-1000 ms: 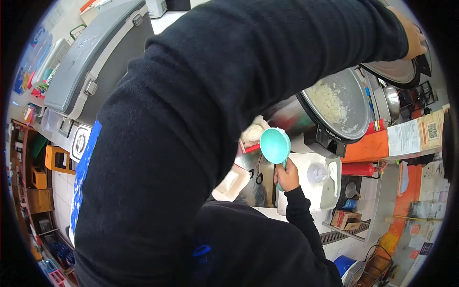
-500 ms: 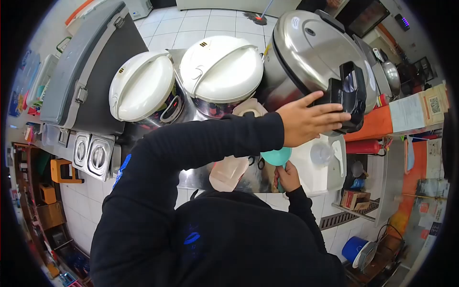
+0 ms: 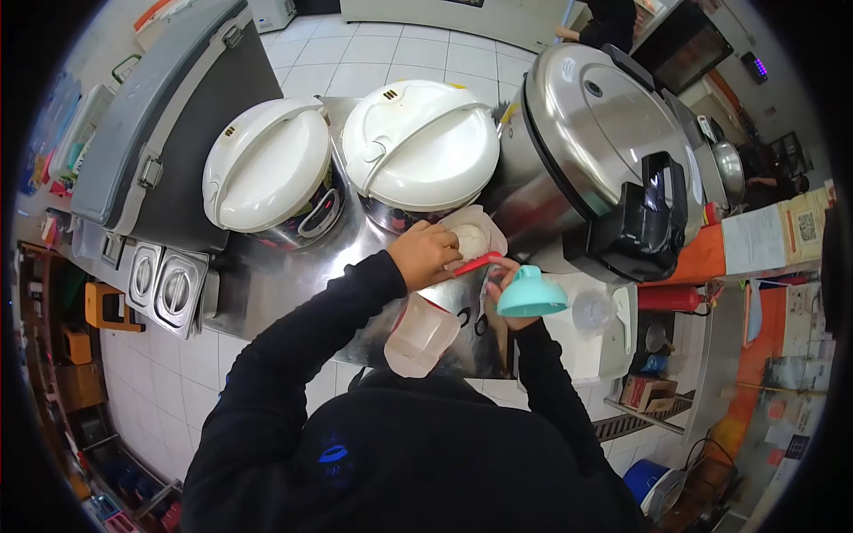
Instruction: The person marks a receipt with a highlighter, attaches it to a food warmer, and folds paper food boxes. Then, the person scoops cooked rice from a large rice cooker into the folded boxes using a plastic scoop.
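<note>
My left hand is closed on the near left edge of a small paper box, with a ball of white rice inside. A red strip runs along the box's near side, between my two hands. Held in my right hand is a teal scoop, its bowl tipped over to the right, while the fingertips touch the red strip's right end. Nearer my body, a second paper box stands open, with no food visible in it.
Behind stand two white-lidded pots and a large steel cooker, lid down. A white tray holds a clear cup. Scissors lie at the front; a grey cool box stands left. Another person is at the back.
The cooker's lid has come down over the rice. My left hand has left the cooker and moved left to the rice box. My right hand has raised and tipped the scoop beside it.
</note>
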Demonstrator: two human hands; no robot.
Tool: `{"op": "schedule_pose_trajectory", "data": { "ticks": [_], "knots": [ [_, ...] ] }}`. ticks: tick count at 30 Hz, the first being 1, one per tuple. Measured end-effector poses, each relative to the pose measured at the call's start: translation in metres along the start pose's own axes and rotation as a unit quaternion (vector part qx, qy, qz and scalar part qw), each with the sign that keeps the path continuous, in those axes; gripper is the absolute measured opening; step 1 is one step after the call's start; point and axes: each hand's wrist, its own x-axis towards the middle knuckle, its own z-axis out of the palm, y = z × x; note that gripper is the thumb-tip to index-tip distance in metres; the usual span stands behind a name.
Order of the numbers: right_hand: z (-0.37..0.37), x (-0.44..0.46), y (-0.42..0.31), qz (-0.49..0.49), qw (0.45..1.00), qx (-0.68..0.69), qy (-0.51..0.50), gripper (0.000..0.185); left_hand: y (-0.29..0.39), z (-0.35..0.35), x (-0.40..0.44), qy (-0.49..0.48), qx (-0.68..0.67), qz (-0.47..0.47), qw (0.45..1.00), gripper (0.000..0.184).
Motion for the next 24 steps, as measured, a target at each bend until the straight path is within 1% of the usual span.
{"op": "schedule_pose_trajectory", "data": {
  "ticks": [1,2,3,4,5,6,7,9,11,12,14,16,19,22,24],
  "knots": [
    [-0.001,0.005,0.014,0.016,0.999,0.027,-0.005,0.015,-0.003,0.002,-0.001,-0.01,0.019,-0.006,1.0,0.02],
    [-0.003,0.011,0.023,0.003,1.0,0.001,-0.025,0.011,-0.005,0.005,-0.002,-0.021,0.036,-0.013,0.999,0.021],
    [-0.006,0.016,0.029,-0.01,0.999,-0.025,-0.045,0.007,-0.006,0.004,-0.001,-0.056,0.046,-0.008,0.997,0.019],
    [-0.009,0.019,0.034,-0.021,0.996,-0.051,-0.065,0.007,-0.005,0.001,0.0,-0.091,0.055,-0.004,0.994,0.018],
    [-0.012,0.022,0.04,-0.095,0.985,-0.118,-0.082,0.015,-0.006,0.0,0.0,-0.126,0.063,0.001,0.99,0.017],
    [-0.011,0.02,0.048,-0.028,0.997,-0.029,-0.067,0.014,-0.009,0.005,-0.002,-0.12,0.048,0.005,0.992,0.014],
    [-0.007,0.015,0.054,0.042,0.996,0.06,-0.052,0.013,-0.011,0.012,-0.007,-0.113,0.032,0.008,0.993,0.011],
    [-0.005,-0.002,0.055,0.084,0.987,0.133,-0.023,0.01,-0.008,0.02,-0.015,-0.085,0.012,0.02,0.996,0.008],
    [-0.01,-0.014,0.058,0.153,0.962,0.223,-0.029,0.009,-0.004,0.028,-0.022,-0.054,-0.013,0.033,0.998,0.009],
    [-0.01,-0.017,0.059,0.15,0.968,0.199,-0.03,0.007,-0.003,0.029,-0.024,-0.039,-0.023,0.04,0.998,0.01],
    [-0.01,-0.022,0.059,0.146,0.977,0.15,-0.031,0.005,-0.001,0.029,-0.025,-0.044,-0.02,0.024,0.999,0.012],
    [-0.01,-0.016,0.052,0.088,0.991,0.083,-0.049,0.004,-0.002,0.028,-0.024,-0.04,-0.024,0.01,0.999,0.011],
    [-0.007,-0.004,0.045,0.064,0.995,0.064,-0.049,0.009,-0.007,0.025,-0.023,-0.039,-0.01,-0.001,0.999,0.01],
    [-0.013,0.004,0.048,0.175,0.97,0.152,-0.075,0.015,-0.01,0.022,-0.023,-0.002,-0.039,0.008,0.999,0.007],
    [-0.012,0.006,0.044,0.146,0.972,0.166,-0.082,0.011,-0.009,0.019,-0.024,-0.04,-0.036,-0.011,0.998,0.007]
  ]
}}
